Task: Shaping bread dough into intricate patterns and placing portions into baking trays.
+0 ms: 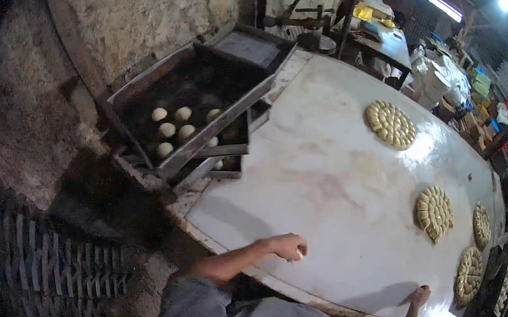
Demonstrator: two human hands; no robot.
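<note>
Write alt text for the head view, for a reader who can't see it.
A person's left hand and right hand are at a broad pale worktable; whether they hold anything is unclear. Several coiled dough rounds lie to the right. At upper left, a dark tray holds pale balls.

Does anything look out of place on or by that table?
Two things: the upper tray sits askew, its edges out of line with the trays beneath; and a tiny scrap lies alone on the table, apart from the coiled dough pieces.
</note>
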